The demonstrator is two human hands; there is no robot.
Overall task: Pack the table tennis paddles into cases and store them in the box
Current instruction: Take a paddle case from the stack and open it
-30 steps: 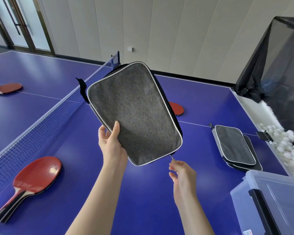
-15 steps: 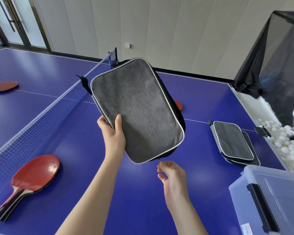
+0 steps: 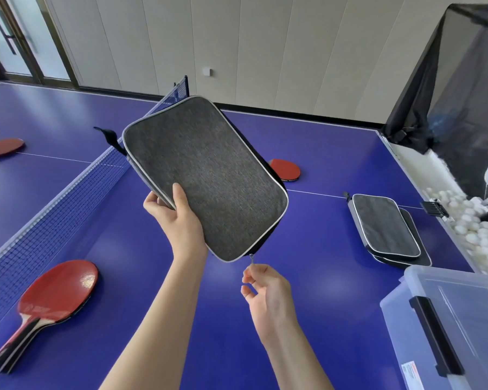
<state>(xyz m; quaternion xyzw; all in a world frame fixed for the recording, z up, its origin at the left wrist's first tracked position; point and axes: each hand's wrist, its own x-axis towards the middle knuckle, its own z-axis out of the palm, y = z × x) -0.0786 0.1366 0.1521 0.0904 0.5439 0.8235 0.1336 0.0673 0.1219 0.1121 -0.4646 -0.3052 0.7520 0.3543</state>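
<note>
My left hand point(image 3: 178, 218) grips the left edge of a grey paddle case point(image 3: 206, 175) with white piping, held up tilted above the blue table point(image 3: 321, 226). Just under the case's lower corner, my right hand point(image 3: 265, 291) pinches the small metal zipper pull point(image 3: 251, 258). A stack of red paddles point(image 3: 48, 299) lies at the near left beside the net. Another red paddle point(image 3: 286, 170) lies behind the case, half hidden. A third red paddle point(image 3: 2, 146) lies across the net at far left. Two more grey cases point(image 3: 383, 226) lie stacked at the right. The clear plastic box point(image 3: 448, 319) sits at the near right.
The blue net point(image 3: 54, 209) runs diagonally along the left. A black mesh ball catcher point(image 3: 462, 94) and a tray of several white balls point(image 3: 468, 220) stand off the table's right edge, with a white machine part beside them.
My right hand has moved left along the case's bottom edge with the zipper pull. The case and my left hand stayed raised, with only a small shift.
</note>
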